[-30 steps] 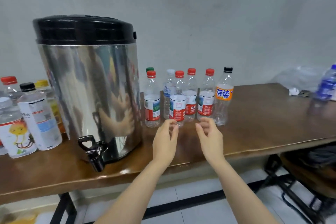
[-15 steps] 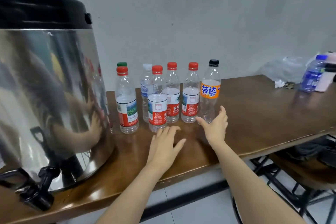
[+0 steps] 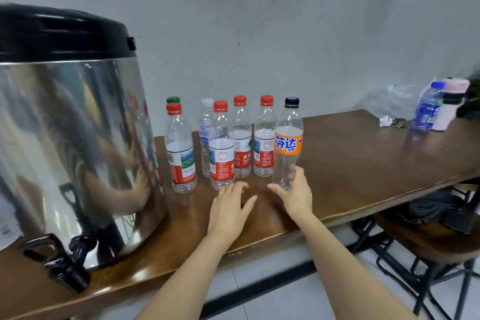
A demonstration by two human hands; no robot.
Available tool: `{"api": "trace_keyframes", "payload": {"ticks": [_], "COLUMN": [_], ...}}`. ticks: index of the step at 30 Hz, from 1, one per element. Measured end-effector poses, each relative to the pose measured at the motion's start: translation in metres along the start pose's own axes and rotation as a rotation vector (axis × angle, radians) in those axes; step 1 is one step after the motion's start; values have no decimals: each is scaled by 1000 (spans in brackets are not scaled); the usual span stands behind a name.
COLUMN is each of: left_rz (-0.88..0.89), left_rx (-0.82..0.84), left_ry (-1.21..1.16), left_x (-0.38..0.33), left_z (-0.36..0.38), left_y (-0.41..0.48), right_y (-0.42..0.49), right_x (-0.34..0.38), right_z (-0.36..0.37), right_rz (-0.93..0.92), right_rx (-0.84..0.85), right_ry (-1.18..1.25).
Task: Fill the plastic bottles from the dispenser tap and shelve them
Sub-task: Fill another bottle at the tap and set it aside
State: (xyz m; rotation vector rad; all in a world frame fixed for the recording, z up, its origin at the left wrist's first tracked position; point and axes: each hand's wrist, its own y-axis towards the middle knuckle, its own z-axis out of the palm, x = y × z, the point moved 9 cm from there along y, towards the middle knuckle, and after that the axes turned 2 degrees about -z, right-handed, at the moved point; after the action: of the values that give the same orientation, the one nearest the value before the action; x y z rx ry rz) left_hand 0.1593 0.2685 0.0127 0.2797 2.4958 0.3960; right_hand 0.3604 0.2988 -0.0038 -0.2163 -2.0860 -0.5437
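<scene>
Since half a second ago, the right hand (image 3: 294, 193) has closed on the clear plastic bottle with the orange label and black cap (image 3: 288, 143). The thumb is on its left side and the fingers (image 3: 298, 176) curl round its right, gripping it low near the base. That bottle stands upright at the right end of the cluster on the brown wooden bench (image 3: 363, 153). It seems to be touching the surface, though the hand hides its foot. The left hand (image 3: 230, 205) lies palm down on the bench, fingers loosely spread and holding nothing, its fingertips just before a clear red-capped bottle with a red-and-white label (image 3: 221, 156). The large steel dispenser with a black lid (image 3: 78, 138) stands at the left, its black tap (image 3: 67, 265) jutting at the bench edge. A small blue-labelled bottle (image 3: 427, 109) stands well apart at the far right.
</scene>
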Motion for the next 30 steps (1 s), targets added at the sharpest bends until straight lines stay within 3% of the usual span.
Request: {"api": "trace_keyframes", "payload": {"ticks": [5,10,12,17,21,23,27,30], "left_rz": [-78,-57,-28,-42,-65,-92,-129,-154], "left_rx": [7,-91,-98,-177,-311,-327,-277,-275], "left_ry": [-239,-618,-735,-743,-712,-678,-604,-570], "left_x": [9,10,8,26,41,50,61,67], "left_z": [-16,-71,-99,-154,-185,-189,-175,-165], "left_y": [-30,-86,-110,-156,-185,-198,-219,-229], "right_y": [-71,-147,-174,-229,-254,-240,-223,-239], "right_x": [29,81,101,149,172,190,260,295], "right_z": [-3,18,29,57,73,59,-4,-10], "right_rz": [-78,-180,-234,-336,-508,-602,-634,-759], "right_rx": [135,463,523,621,855,744,374,273], "right_ry": [35,103,122,139,-129,-268,33,-333]}}
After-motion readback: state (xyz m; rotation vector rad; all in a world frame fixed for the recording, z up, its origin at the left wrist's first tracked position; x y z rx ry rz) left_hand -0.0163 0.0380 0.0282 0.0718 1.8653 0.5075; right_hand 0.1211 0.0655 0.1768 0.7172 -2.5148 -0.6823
